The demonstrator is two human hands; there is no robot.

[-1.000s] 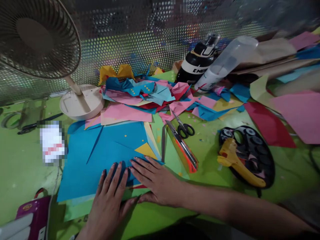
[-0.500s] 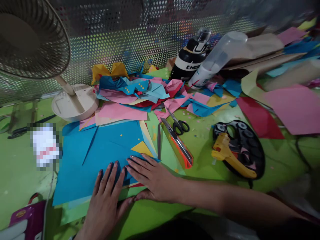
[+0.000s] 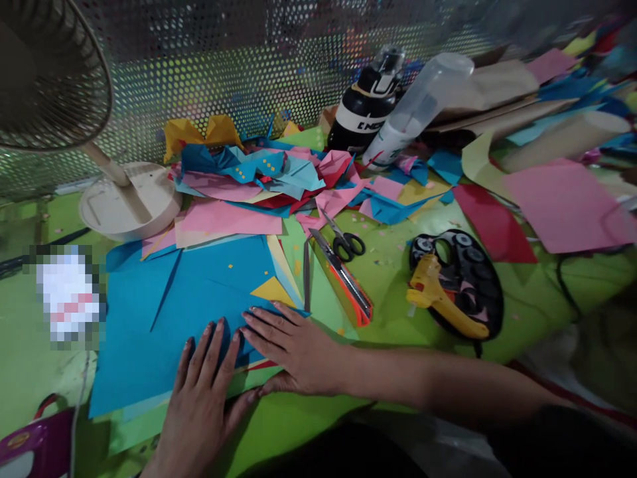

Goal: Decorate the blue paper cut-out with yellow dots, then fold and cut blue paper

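Left hand [image 3: 199,401], right hand [image 3: 294,350] flat, gripping nothing, fingers on blue paper [image 3: 137,352]. Likely light, easily creased; best lifted by left edge.

On the bright green counter [image 3: 398,318], a flat blue paper sheet [image 3: 144,352] lies front left, over a pale green paper sheet [image 3: 132,431]. Behind its left part sits a round beige fan base [image 3: 109,214]; right of that base spreads a multicoloured heap of folded paper [image 3: 303,176]. A slim orange-and-silver cutter [image 3: 343,277] lies right of the blue sheet, black-handled metal scissors [image 3: 345,237] beside its far end. Farther right, a yellow plastic glue gun [image 3: 445,307] rests on a black oval tray [image 3: 490,285]. Behind the heap's right part stands a black bottle [image 3: 362,103], apparently touching the clear-and-white plastic bottle [image 3: 423,93] on its right.
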